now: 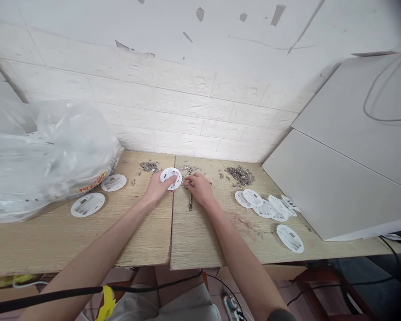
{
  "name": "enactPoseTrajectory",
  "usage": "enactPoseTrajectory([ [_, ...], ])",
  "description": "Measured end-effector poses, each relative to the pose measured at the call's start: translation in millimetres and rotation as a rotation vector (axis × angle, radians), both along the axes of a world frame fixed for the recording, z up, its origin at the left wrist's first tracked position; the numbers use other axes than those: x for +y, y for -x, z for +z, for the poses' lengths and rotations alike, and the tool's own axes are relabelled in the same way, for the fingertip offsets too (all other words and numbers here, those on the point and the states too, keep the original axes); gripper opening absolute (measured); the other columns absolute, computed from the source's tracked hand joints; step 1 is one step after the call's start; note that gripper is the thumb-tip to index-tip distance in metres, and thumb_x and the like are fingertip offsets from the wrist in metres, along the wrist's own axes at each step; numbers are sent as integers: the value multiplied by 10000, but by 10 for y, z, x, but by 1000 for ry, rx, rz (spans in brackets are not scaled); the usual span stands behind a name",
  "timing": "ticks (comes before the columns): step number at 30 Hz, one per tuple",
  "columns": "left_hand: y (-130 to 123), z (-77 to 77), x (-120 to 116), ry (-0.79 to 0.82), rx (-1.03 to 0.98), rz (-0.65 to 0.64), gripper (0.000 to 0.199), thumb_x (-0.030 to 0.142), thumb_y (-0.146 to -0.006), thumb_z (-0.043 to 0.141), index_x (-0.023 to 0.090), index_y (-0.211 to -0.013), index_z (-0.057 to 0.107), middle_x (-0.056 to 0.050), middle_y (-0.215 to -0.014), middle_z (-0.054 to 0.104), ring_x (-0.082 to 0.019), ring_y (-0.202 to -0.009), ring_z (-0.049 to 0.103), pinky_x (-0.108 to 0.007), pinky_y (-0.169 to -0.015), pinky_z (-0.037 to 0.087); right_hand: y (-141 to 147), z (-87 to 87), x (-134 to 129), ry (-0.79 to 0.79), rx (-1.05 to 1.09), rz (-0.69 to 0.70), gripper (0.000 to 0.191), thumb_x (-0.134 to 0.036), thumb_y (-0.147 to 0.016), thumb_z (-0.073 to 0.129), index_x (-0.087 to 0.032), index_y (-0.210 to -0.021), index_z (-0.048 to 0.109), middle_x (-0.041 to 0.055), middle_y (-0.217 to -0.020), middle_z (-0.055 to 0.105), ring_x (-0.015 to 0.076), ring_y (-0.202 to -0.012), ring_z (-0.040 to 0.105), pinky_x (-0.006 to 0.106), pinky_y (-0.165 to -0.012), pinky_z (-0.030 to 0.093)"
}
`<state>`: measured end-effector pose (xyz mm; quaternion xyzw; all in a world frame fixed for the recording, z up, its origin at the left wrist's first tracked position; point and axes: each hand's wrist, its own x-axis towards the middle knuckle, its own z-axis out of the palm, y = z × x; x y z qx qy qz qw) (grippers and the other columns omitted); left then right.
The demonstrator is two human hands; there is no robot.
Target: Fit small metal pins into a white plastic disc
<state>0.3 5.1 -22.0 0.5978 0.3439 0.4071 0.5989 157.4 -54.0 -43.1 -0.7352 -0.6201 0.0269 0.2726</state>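
Reaching forward over the wooden counter (87, 240), the person had both bare hands close together near its far edge, by the white brick wall (187, 107). The left hand (157, 188) rested on the counter with its fingers (175, 180) closed around the edge of a white round plastic disc (170, 177), holding it tilted up off the surface. The right hand (199, 188) lay just beside it, its fingers (189, 182) pinched together on something small and metallic at the disc's right side; what exactly was too small to tell. A thin metal tool (190, 205) lay on the counter under the right hand, pointing toward the person.

Three heaps of small metal bits sat along the back of the counter: one (149, 166) left of the disc, one (189, 169) just behind the hands, and a larger one (240, 175) to the right. Right of the hands, a cluster of similar white discs (265, 206) lay overlapping, with one more disc (289, 238) apart from them, nearer the front edge. On the left, two more discs (87, 204) (113, 182) lay flat beside a big clear plastic bag (47, 156). A large grey box (347, 156) stood on the right end of the counter, against the wall.
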Motion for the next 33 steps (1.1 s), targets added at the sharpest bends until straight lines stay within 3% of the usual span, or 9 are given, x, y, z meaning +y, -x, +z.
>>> enactPoseTrajectory([
  [9, -3, -15, -3, 50, 15, 30, 400, 416, -527, 786, 111, -741, 639, -50, -678, 650, -140, -544, 551, -246, -469, 458, 7, -52, 46, -27, 14, 17, 166, -87, -830, 501, -173, -739, 610, 45, -870, 591, 155, -829, 524, 245, -651, 341],
  [14, -8, -47, 10, 58, -12, -33, 408, 430, -549, 780, 108, -746, 626, -40, -652, 627, -130, -506, 533, -256, -462, 453, -88, -26, 40, -132, 61, -8, 148, -105, -848, 441, -161, -785, 563, 74, -886, 597, 181, -838, 521, 281, -713, 383],
  [20, -14, -67, -6, 109, -42, -78, 363, 346, -595, 738, 116, -833, 589, -33, -682, 617, -120, -500, 531, -229, -420, 424, -206, 29, 11, -248, 346, -25, 120, -193, -830, 481, -161, -833, 597, 51, -811, 639, 159, -728, 552, 282, -702, 415],
  [24, -28, -35, -58, 132, 19, -56, 329, 233, -624, 650, 166, -919, 520, 8, -689, 598, -114, -458, 515, -206, -360, 368, -195, 59, -31, -259, 513, -11, 223, -267, -811, 522, -170, -953, 664, 46, -841, 669, 159, -732, 565, 282, -693, 421],
  [27, -24, -19, -75, 130, 39, -70, 257, 217, -657, 584, 167, -903, 529, 9, -683, 580, -102, -447, 490, -197, -350, 340, -145, 57, -60, -244, 568, 45, 210, -293, -792, 548, -174, -898, 685, 41, -830, 671, 158, -739, 561, 287, -696, 422],
  [33, -6, -16, -54, 145, -9, -208, 402, 189, -594, 668, 128, -989, 619, -63, -873, 645, -127, -643, 556, -196, -443, 408, -54, 50, -73, -269, 830, 137, 210, -351, -740, 634, -166, -840, 649, 48, -819, 668, 161, -751, 589, 293, -707, 459],
])
